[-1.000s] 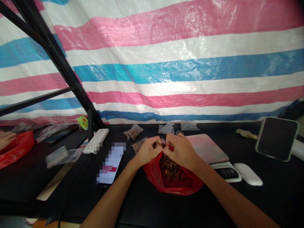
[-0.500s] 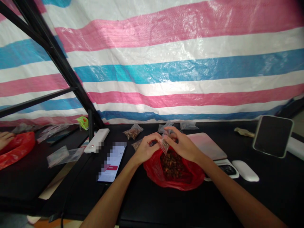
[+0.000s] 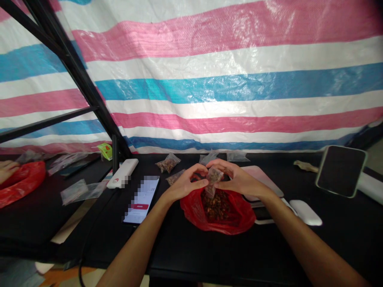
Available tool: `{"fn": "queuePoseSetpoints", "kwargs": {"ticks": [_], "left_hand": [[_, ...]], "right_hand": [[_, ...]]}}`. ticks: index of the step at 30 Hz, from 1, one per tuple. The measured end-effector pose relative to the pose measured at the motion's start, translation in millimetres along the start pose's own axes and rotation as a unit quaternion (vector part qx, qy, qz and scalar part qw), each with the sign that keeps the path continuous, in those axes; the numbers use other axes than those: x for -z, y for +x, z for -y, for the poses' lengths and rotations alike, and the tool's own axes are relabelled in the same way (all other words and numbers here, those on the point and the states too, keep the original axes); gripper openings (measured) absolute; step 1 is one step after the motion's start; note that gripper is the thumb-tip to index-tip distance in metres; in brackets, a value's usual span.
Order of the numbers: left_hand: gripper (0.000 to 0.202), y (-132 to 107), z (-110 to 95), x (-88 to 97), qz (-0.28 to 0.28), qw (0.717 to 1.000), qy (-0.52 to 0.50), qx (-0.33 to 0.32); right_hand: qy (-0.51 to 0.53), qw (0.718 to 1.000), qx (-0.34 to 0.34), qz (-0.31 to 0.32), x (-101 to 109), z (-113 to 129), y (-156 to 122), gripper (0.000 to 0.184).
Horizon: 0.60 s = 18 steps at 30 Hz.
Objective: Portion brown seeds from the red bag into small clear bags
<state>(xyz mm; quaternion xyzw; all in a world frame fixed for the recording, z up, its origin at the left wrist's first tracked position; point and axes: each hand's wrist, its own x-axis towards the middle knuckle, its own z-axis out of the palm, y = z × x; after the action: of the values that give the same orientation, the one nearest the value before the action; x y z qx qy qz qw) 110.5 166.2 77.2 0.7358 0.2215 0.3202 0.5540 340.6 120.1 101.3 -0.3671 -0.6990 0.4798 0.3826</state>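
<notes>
Striped plastic sheeting [image 3: 224, 87] in pink, white and blue hangs behind a black tabletop [image 3: 179, 251], with a black metal frame [image 3: 80, 85] slanting across on the left. Between the person's two hands, over the far side of an open red bag [image 3: 191, 219], is a small clear bag [image 3: 214, 179] with brownish contents, tilted and creased. The right hand [image 3: 231, 177] has its thumb and curled fingers clamped on it; the left hand [image 3: 191, 181] sets its thumb tip at the near-left edge, its other fingers arched, and whether they grip the plastic cannot be told. Loose brown pieces [image 3: 217, 207] lie inside the red bag beneath. Just beyond the left hand rests a filled packet [image 3: 174, 177], partly covered by it, and farther back another filled packet [image 3: 168, 163]. Clear plastic bags [image 3: 237, 156] lie along the far edge. By the right forearm are a pinkish flat panel [image 3: 265, 182] and a white rounded object [image 3: 305, 212]; farther right, a dark-screened device [image 3: 341, 171] leans upright. On the left lie a lit phone [image 3: 142, 203] and a white block [image 3: 122, 173]. At the far left edge, another person's hand [image 3: 7, 169] rests at a second red bag [image 3: 25, 185].
</notes>
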Motion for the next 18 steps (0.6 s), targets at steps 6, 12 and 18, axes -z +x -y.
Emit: {"fn": "queuePoseSetpoints", "kwargs": {"ticks": [6, 12, 18], "left_hand": [[0.051, -4, -15, -13.1, -0.008, 0.995, 0.087, -0.04], [0.049, -5, -22, -18.7, -0.008, 0.991, 0.125, -0.039], [0.041, -3, -17, -19.3, 0.014, 0.991, 0.132, -0.015]], "right_hand": [[-0.017, 1.0, 0.015, -0.008, 0, -1, 1, 0.037], [0.046, 0.999, 0.002, 0.007, 4, -7, 1, 0.049], [0.093, 0.996, 0.005, -0.004, 6, -14, 0, 0.064]]}}
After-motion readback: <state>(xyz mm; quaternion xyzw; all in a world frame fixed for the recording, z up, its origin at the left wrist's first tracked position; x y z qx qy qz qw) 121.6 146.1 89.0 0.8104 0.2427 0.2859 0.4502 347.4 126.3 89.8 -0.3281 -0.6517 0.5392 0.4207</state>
